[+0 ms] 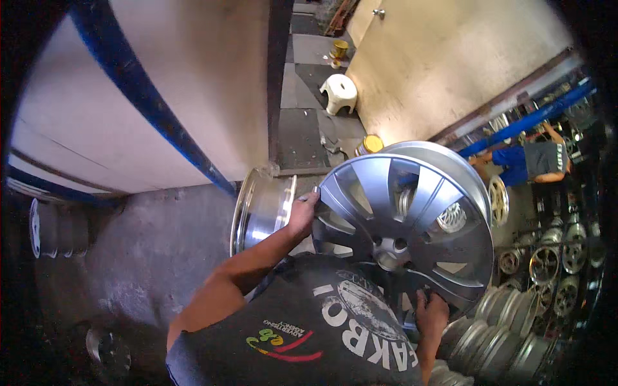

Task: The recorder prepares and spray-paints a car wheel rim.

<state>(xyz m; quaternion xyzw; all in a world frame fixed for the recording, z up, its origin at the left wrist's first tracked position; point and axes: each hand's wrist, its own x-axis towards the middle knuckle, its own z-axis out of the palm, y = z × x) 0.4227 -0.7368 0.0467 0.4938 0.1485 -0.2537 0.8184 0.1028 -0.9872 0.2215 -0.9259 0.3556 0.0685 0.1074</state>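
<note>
A large silver alloy wheel rim (378, 186) with broad spokes is tilted in front of my chest, its spoked face toward me. My left hand (304, 212) is closed around its left edge. Low on the right, my right hand (431, 310) grips the same rim near its lower edge, with the fingers partly hidden. Just left of my left hand, another shiny rim barrel (265, 215) stands on its side. Whether the held rim rests on something underneath cannot be seen.
Stacked rims (496, 334) crowd the lower right, with more on racks behind. A person in blue shorts (513, 168) bends at the far right. Ahead are a white stool (341, 93), a yellow-lidded can (371, 144) and a pale door (444, 64). A blue post (145, 96) stands left.
</note>
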